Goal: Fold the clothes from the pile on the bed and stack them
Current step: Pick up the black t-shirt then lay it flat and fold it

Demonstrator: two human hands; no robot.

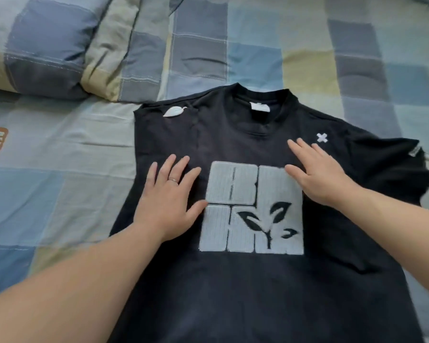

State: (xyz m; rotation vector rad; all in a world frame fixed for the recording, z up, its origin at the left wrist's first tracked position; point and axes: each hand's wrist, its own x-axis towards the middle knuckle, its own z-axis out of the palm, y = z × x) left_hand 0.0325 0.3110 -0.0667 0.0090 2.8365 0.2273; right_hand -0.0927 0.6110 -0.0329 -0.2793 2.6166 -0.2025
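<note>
Shirt [233, 293]: is lying flat, print up, on the bed [59, 157], with the collar pointing away from us.
Left grip [168, 201]: fingers spread, is pressing flat beside the print.
Right grip [317, 179]: spread likewise, is resting flat below the collar.
Handling: we are judging it light, limp and quick to crease.
Hold: we are favouring a pinch at shoulder seam and hem.

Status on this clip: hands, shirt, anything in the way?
Left hand and right hand open, flat on black T-shirt. T-shirt face up on bed, sleeve beside right hand spread out. Pillow beyond it, apart.
</note>
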